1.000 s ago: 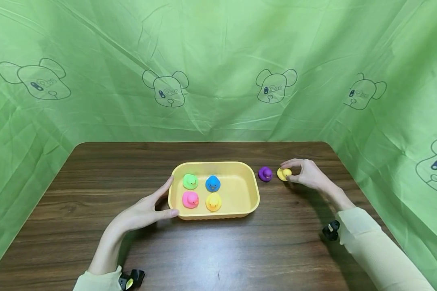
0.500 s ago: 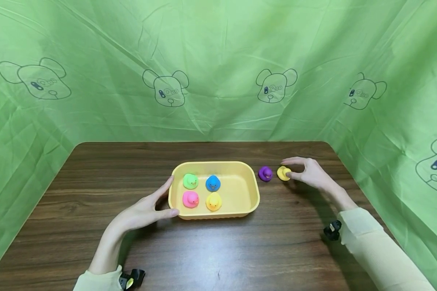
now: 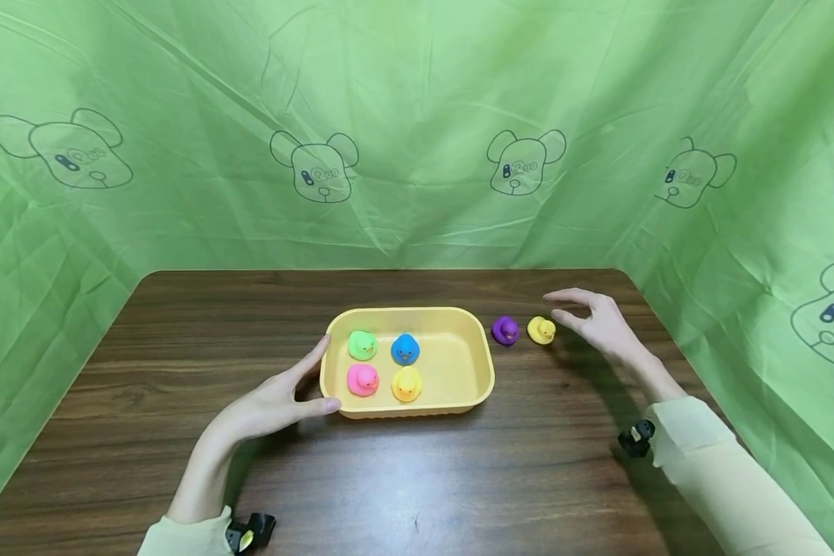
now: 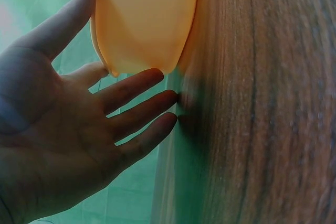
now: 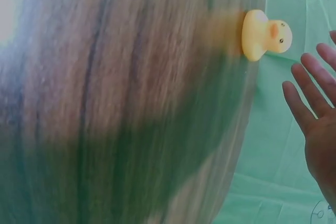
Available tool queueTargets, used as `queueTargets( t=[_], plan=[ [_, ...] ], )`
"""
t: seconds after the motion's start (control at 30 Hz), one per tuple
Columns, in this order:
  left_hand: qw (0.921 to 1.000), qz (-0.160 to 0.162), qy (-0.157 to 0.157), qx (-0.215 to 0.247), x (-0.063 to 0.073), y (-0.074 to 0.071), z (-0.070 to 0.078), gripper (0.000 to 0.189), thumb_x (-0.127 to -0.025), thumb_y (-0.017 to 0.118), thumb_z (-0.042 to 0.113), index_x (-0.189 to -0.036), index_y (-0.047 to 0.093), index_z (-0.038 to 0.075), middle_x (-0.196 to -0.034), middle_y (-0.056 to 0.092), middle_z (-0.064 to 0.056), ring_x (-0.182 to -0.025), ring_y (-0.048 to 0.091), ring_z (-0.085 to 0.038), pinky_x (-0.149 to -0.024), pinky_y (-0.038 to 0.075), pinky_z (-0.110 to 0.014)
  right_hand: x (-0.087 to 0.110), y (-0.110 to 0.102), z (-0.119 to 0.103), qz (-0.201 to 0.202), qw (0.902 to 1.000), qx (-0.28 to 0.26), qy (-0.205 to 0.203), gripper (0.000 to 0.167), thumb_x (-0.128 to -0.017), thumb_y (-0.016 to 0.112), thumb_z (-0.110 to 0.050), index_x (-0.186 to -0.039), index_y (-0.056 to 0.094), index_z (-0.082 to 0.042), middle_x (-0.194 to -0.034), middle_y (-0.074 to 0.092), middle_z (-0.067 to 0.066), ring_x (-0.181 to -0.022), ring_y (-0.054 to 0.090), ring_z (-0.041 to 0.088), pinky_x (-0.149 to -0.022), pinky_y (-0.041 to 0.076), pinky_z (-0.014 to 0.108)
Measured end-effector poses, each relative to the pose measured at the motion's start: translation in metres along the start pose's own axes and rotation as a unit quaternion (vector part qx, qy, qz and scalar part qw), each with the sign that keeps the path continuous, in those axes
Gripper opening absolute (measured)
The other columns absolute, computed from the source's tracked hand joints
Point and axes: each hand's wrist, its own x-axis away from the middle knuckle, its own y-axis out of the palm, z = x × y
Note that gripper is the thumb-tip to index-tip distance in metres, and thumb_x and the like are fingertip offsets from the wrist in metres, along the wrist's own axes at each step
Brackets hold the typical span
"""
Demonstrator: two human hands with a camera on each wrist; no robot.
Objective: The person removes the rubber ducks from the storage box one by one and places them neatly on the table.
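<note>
A pale yellow plastic basin (image 3: 459,371) stands on the table with a green (image 3: 363,345), a blue (image 3: 405,350), a pink (image 3: 363,380) and a yellow rubber duck (image 3: 406,384) inside. My left hand (image 3: 271,403) rests against the basin's left end, its thumb and fingers straight and spread in the left wrist view. Outside, right of the basin, a purple rubber duck (image 3: 505,330) sits beside a second yellow rubber duck (image 3: 541,330), both upright. Just right of that yellow duck hovers my right hand (image 3: 598,320), fingers spread and holding nothing.
The dark wooden table (image 3: 417,479) reaches back to a green curtain (image 3: 424,216) printed with bear outlines, which also hangs along both sides. Black wrist devices sit at the left cuff (image 3: 250,533) and the right cuff (image 3: 637,439).
My right hand has let go of the yellow duck beside the purple one and drawn back to the right, fingers apart. My left hand has stayed at the basin.
</note>
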Motion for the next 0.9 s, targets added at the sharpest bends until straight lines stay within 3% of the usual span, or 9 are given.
queueTargets(
  t=[0.17,0.37,0.73,0.9],
  plan=[
    [1.0,-0.001,0.0,-0.001,0.0,0.0,0.0,0.103,-0.092,0.072,0.053,-0.167,0.006,0.026,-0.174,0.015,-0.013,-0.158,0.018,-0.043,-0.124,0.023,-0.067,0.0,0.002,-0.011,0.021,0.999,-0.027,-0.029,0.029,-0.097,0.074,-0.023,-0.126,0.073,-0.02,-0.129,0.072,0.003,-0.12,0.063,0.005,-0.101,0.057,0.027],
    [1.0,-0.001,0.0,-0.004,0.0,0.0,-0.001,0.104,-0.092,0.071,0.054,-0.167,0.006,0.026,-0.173,0.016,-0.013,-0.158,0.019,-0.042,-0.124,0.024,-0.066,-0.002,0.006,-0.024,0.053,0.9956,-0.033,-0.07,0.024,-0.094,0.077,-0.021,-0.118,0.076,-0.022,-0.123,0.075,0.002,-0.113,0.065,0.002,-0.087,0.053,0.006],
    [1.0,0.0,-0.003,0.0,-0.002,0.001,-0.004,0.103,-0.092,0.072,0.055,-0.167,0.006,0.028,-0.174,0.016,-0.012,-0.158,0.02,-0.041,-0.124,0.024,-0.066,-0.005,0.013,-0.045,0.064,0.9896,-0.011,-0.128,0.023,-0.093,0.079,-0.021,-0.116,0.077,-0.021,-0.118,0.076,0.002,-0.111,0.062,-0.008,-0.093,0.049,0.008],
    [1.0,0.001,-0.003,-0.001,-0.001,0.001,-0.003,0.103,-0.092,0.072,0.055,-0.167,0.006,0.029,-0.174,0.016,-0.012,-0.158,0.02,-0.041,-0.124,0.024,-0.066,-0.006,0.018,-0.053,0.066,0.9888,-0.018,-0.133,0.024,-0.093,0.078,-0.021,-0.117,0.077,-0.018,-0.118,0.076,0.0,-0.112,0.061,-0.009,-0.097,0.048,0.01]
  ],
)
